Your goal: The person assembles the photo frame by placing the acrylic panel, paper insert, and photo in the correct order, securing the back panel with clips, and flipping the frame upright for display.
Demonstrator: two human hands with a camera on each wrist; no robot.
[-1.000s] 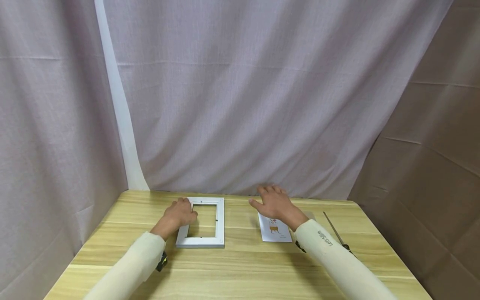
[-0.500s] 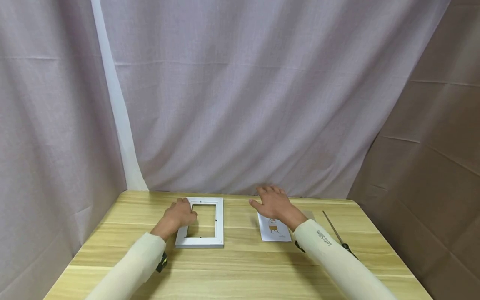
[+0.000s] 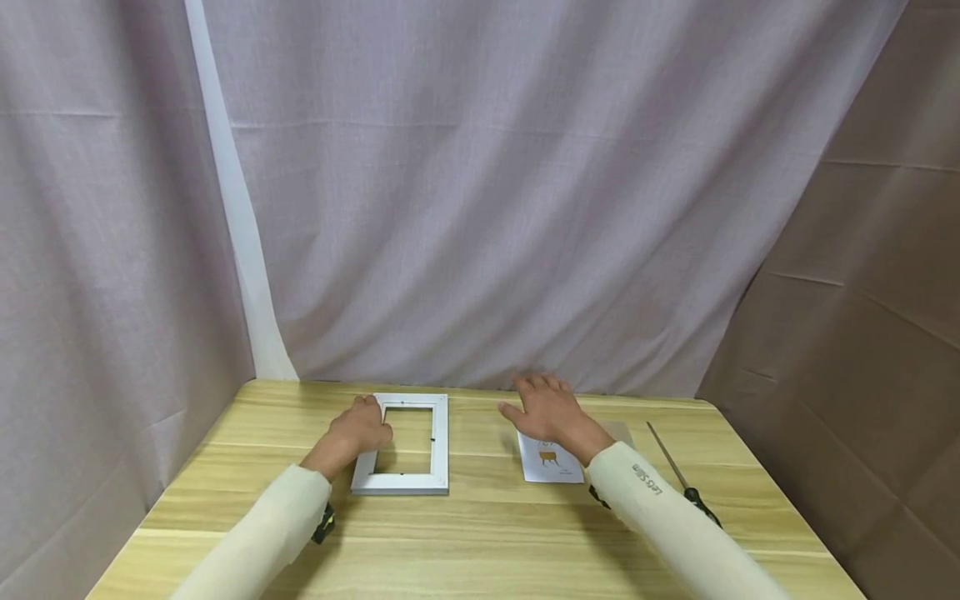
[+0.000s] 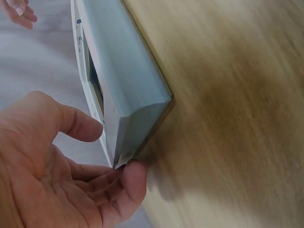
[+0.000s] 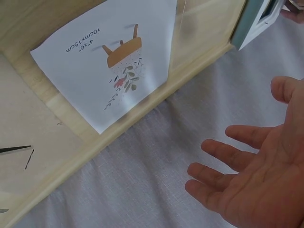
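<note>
Almost nothing has changed over the last second: both hands sit where they did, and the only shift is that the dark-handled slim metal tool shows slightly more of its handle past the right sleeve.

The empty white rectangular picture frame lies flat on the light wooden surface. The left hand rests at the frame's left edge, its curled fingers pinching the frame's corner with the thumb against the rail, as the left wrist view shows. To the right of the frame, the right hand hovers with fingers spread and apart, holding nothing, above the white printed card with an orange plant motif.

The right hand and sleeve cover part of the card. A pale sheet right of the card is too faint to identify.
</note>
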